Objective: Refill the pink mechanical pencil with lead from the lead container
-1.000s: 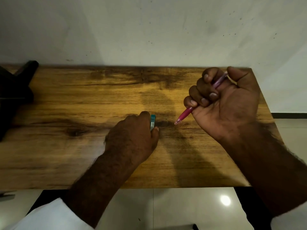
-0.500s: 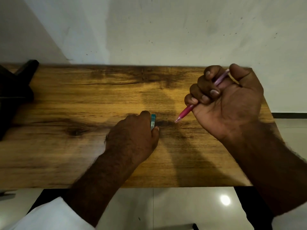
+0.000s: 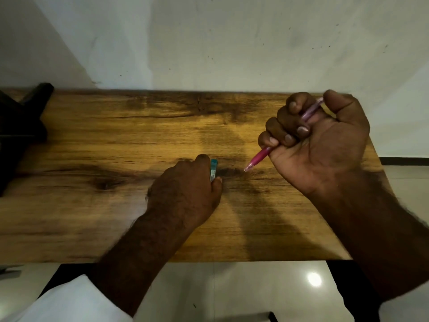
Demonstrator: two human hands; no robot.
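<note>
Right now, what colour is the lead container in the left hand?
The lead container is teal with a pale label; head view.

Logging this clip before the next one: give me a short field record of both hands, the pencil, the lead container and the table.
left hand: pinches the lead container, low over the table
right hand: fist round the pencil, raised
pencil: tilted, tip pointing down toward the container, not touching it
loose lead: none visible
other: dark object at the table's left end

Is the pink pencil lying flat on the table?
No, the right hand grips the pink pencil in curled fingers, tilted with its tip pointing down.
</note>
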